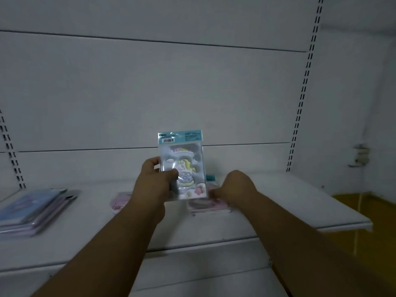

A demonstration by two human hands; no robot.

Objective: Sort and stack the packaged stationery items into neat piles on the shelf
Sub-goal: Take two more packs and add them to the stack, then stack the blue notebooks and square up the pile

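My left hand (157, 180) holds a clear plastic packet (182, 163) upright above the white shelf (278, 202). The packet has a teal header with a barcode and pastel unicorn stickers inside. My thumb presses on its lower left front. My right hand (234, 186) is beside the packet's lower right corner, fingers curled over a pink packet (209, 205) lying on the shelf; whether it grips it is unclear. Another pink packet (119, 201) lies partly hidden behind my left wrist. A stack of blue and pink packets (32, 211) sits at the shelf's left.
The shelf's back panel (150, 93) is white, with slotted uprights (300, 103) at both sides. The shelf's right end (364, 221) borders a yellow floor (364, 211). A teal header of another packet (211, 177) peeks out behind the held one.
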